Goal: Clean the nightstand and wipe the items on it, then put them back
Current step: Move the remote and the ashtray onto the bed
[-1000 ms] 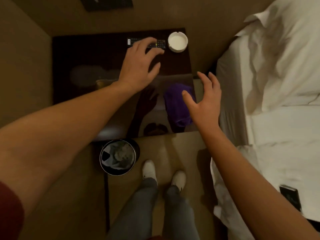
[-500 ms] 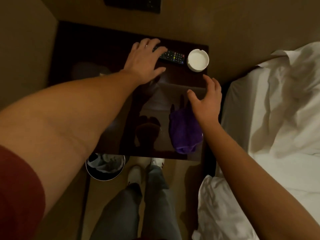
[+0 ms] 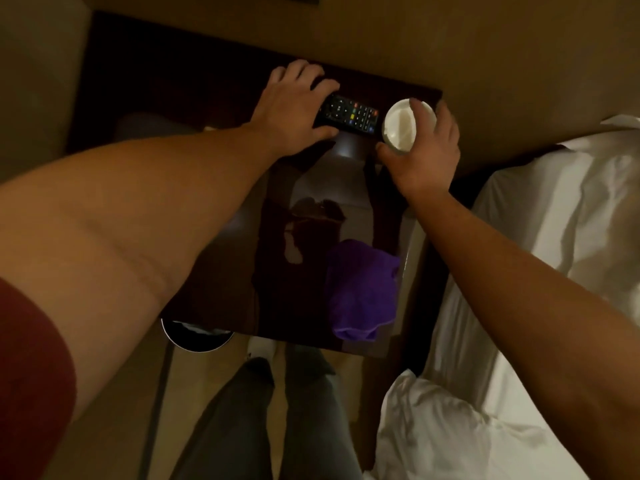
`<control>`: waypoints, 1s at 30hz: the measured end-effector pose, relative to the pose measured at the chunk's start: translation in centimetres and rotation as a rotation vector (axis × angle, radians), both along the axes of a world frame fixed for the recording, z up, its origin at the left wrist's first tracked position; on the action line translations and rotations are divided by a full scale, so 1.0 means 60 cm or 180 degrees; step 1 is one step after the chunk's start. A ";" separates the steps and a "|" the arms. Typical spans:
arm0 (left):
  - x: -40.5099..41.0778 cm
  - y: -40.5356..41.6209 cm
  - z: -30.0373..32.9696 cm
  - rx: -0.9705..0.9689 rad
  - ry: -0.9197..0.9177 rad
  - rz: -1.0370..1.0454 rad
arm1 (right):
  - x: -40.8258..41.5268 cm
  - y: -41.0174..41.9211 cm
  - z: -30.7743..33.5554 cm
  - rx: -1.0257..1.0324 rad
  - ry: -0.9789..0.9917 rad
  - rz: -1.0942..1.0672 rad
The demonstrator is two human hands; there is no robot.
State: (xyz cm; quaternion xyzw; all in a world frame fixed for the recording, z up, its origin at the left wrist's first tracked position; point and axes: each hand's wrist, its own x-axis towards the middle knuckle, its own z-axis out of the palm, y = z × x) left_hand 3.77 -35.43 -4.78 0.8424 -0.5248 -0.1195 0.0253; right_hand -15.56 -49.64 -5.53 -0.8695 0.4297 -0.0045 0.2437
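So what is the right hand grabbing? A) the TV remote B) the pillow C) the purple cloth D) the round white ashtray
D: the right hand has its fingers curled around the round white ashtray at the back of the nightstand, while the purple cloth lies untouched near the front.

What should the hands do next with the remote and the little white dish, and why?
Probably lift both things off and set them aside. The left hand is closed around the remote and the right hand grips the white ashtray, while the purple cloth lies unused on the nightstand. Clearing the top lets the cloth wipe it.
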 end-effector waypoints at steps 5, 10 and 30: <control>0.008 -0.008 -0.010 0.0127 0.0030 0.0008 | 0.020 -0.023 -0.010 0.0161 0.0104 0.0181; 0.008 -0.028 -0.011 0.0167 0.0081 0.0016 | 0.026 -0.040 -0.014 0.0050 0.0273 0.0301; -0.044 0.009 0.065 0.0186 0.0212 -0.0121 | -0.035 0.029 0.034 -0.0066 -0.0061 -0.0001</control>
